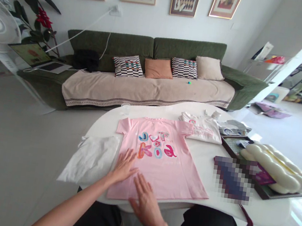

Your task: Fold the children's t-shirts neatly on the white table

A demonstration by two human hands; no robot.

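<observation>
A pink T-shirt (161,159) with colourful letters lies spread flat, front up, on the white round table (208,162). My left hand (124,166) rests open and flat on the shirt's lower left part, fingers spread. My right hand (146,201) lies open and flat on the shirt's bottom hem, close beside the left hand. Neither hand holds anything.
A white folded garment (92,160) lies left of the shirt, another white folded top (202,127) at the far right. A dark tray (265,190) with a cream wavy object (275,168) sits at the right. Behind stands a green sofa (151,72) with cushions.
</observation>
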